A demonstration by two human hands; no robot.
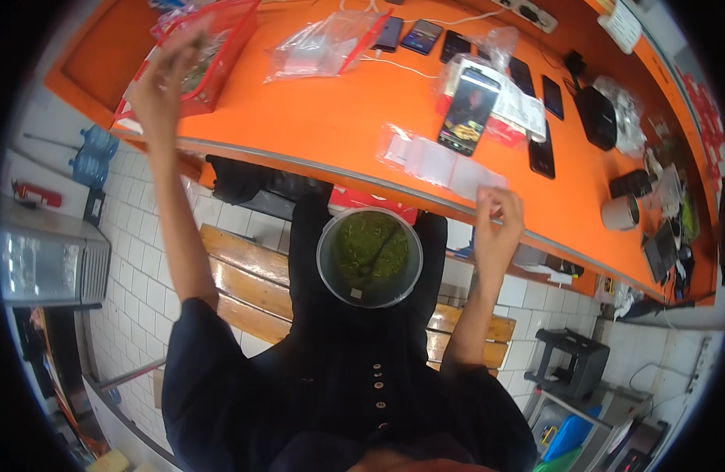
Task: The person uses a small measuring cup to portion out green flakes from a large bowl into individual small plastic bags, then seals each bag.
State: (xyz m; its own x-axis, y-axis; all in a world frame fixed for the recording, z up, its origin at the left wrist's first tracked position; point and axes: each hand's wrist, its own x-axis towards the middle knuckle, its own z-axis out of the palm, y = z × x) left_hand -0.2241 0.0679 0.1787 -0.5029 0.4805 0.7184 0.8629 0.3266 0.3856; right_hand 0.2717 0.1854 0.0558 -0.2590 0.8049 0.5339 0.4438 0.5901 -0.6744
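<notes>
My left hand [172, 76], blurred, is raised over the near side of a red plastic basket [235, 56] that holds small clear packets; whether it holds something I cannot tell. At the table's front edge, my right hand [499, 215] has its fingertips at the right end of a strip of clear plastic bags [436, 162] lying on the orange table [303, 121]. A round bucket [326, 268] of chopped green stuff, with a dark utensil handle in it, rests on my lap. A lit smartphone [470, 112] leans against a wrapped bundle with paper.
A clear bag [330, 47] with a red seal lies at the back. Several phones [421, 36] and white cables lie along the back. At the right are a black device [595, 118] and a grey cup [621, 212]. A wooden bench [247, 283] is beneath me.
</notes>
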